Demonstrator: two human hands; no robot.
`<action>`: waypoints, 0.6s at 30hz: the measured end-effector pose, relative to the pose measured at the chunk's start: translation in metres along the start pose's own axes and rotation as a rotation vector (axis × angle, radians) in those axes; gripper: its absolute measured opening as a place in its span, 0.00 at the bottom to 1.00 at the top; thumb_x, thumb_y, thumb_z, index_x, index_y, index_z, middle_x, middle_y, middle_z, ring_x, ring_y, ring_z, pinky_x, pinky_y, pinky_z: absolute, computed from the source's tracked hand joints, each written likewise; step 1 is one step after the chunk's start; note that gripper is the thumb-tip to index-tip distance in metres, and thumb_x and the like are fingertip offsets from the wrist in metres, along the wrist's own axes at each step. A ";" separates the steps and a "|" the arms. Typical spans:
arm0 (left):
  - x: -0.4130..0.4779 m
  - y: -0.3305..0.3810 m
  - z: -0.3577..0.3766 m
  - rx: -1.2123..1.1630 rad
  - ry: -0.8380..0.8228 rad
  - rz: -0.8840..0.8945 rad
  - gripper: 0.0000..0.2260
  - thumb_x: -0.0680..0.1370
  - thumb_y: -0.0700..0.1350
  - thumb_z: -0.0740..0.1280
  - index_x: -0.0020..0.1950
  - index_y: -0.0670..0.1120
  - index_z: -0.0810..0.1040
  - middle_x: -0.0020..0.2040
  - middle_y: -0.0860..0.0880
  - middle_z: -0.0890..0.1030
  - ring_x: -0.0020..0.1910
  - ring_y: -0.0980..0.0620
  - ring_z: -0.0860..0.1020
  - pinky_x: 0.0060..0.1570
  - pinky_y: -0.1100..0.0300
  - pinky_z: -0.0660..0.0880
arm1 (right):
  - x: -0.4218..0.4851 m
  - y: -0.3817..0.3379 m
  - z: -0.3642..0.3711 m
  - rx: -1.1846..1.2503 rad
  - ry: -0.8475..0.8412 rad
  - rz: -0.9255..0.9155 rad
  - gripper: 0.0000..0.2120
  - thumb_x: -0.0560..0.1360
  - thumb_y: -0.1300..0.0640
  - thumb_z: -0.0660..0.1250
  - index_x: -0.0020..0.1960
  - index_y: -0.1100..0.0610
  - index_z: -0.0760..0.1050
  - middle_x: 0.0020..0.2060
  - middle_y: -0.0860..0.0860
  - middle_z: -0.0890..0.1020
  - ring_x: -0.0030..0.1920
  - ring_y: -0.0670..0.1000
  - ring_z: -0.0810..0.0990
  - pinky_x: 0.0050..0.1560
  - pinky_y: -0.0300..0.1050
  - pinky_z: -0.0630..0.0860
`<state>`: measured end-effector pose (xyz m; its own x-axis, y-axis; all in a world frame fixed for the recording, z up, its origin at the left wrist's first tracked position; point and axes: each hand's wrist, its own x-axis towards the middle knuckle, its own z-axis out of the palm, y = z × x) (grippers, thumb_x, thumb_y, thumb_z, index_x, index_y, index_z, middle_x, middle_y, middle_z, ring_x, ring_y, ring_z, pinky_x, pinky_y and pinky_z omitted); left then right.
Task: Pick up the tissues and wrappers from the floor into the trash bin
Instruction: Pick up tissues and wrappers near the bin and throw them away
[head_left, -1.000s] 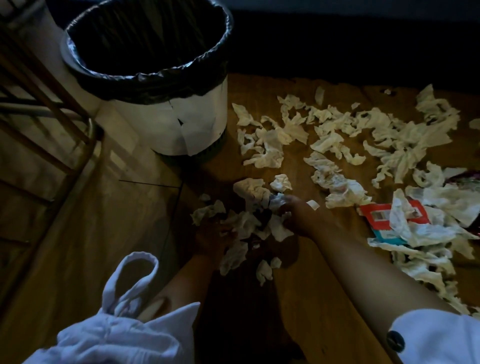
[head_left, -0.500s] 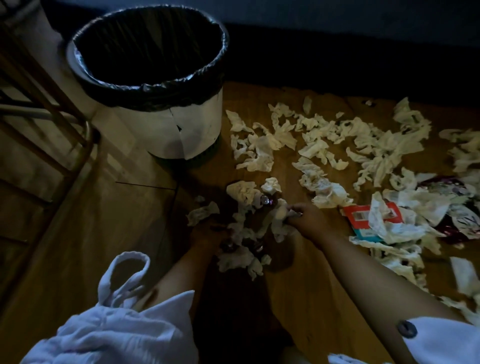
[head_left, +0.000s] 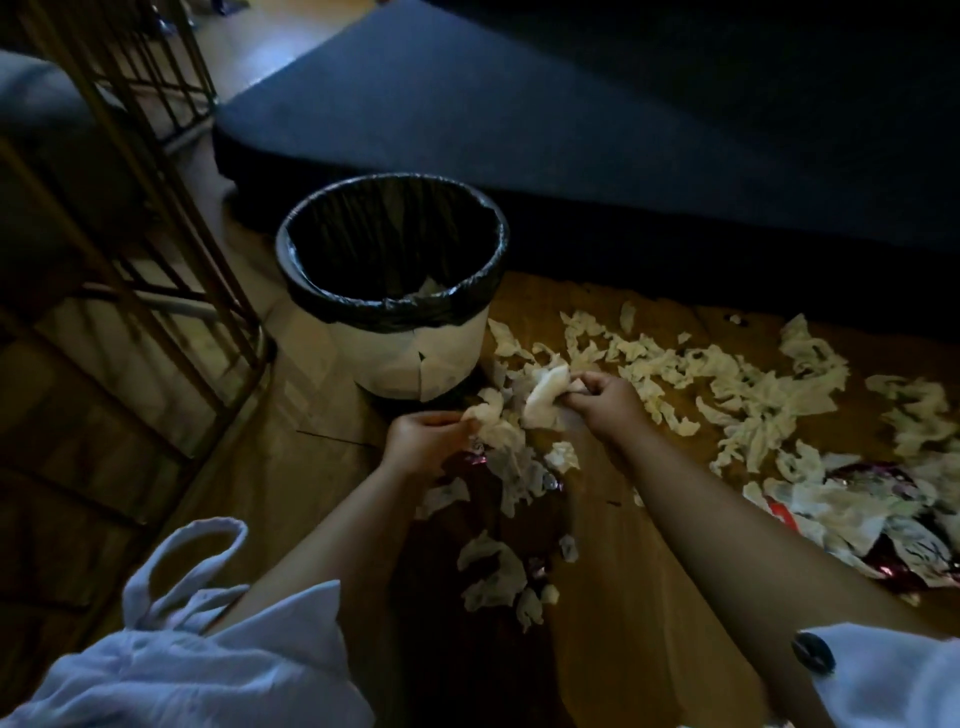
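Currently held: two lots of crumpled paper

1. Left hand (head_left: 423, 441): fingers curled, pinching a tissue clump (head_left: 493, 423) at its top; the clump's lower part hangs toward the floor (head_left: 623, 597).
2. Right hand (head_left: 605, 397): fingers curled round a tissue wad (head_left: 543, 395), held just right of the left hand's clump, and close to the near right of the trash bin (head_left: 415, 358).
3. Trash bin: white wall, black liner folded over the rim, standing upright on the floor to the far left of both hands. A pale scrap (head_left: 427, 287) shows inside it.
4. Scattered tissues (head_left: 753, 395): a wide spread on the floor to the right of the hands, running toward the far right.
5. Near tissues (head_left: 493, 577): a smaller patch between the two forearms, nearer the person.
6. Wrappers (head_left: 883, 475): dark red and glossy, lying among the tissues at the right edge. A small shiny one (head_left: 475, 458) lies under the left hand.
7. White sleeves (head_left: 208, 670): on both arms, near edge.
8. Metal rack (head_left: 156, 156): far left.
9. Dark blue low furniture (head_left: 571, 130): along the far side, behind the bin
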<state>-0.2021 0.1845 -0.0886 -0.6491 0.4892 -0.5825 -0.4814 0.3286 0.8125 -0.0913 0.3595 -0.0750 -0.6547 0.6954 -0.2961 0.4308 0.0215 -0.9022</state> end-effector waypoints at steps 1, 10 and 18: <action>-0.002 0.010 -0.005 -0.057 0.002 0.013 0.14 0.73 0.39 0.69 0.59 0.39 0.77 0.56 0.41 0.81 0.54 0.48 0.80 0.52 0.57 0.78 | 0.002 -0.012 0.004 0.024 -0.007 -0.021 0.15 0.74 0.62 0.66 0.61 0.57 0.75 0.53 0.53 0.79 0.55 0.53 0.78 0.53 0.47 0.77; 0.005 0.110 -0.045 -0.326 0.169 0.308 0.10 0.72 0.38 0.71 0.53 0.39 0.79 0.44 0.46 0.82 0.38 0.56 0.82 0.32 0.70 0.77 | 0.042 -0.125 0.042 0.228 -0.065 -0.168 0.11 0.71 0.59 0.71 0.53 0.56 0.78 0.44 0.52 0.82 0.48 0.52 0.81 0.49 0.47 0.79; 0.048 0.152 -0.053 -0.299 0.483 0.234 0.08 0.72 0.41 0.72 0.50 0.43 0.82 0.48 0.44 0.83 0.43 0.48 0.82 0.50 0.54 0.80 | 0.086 -0.168 0.098 0.254 -0.085 -0.063 0.11 0.71 0.57 0.70 0.53 0.58 0.77 0.49 0.57 0.81 0.49 0.55 0.80 0.53 0.50 0.77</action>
<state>-0.3378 0.2154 0.0058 -0.9174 0.0768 -0.3904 -0.3928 -0.0181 0.9194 -0.2807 0.3449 0.0206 -0.7296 0.6355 -0.2526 0.2248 -0.1260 -0.9662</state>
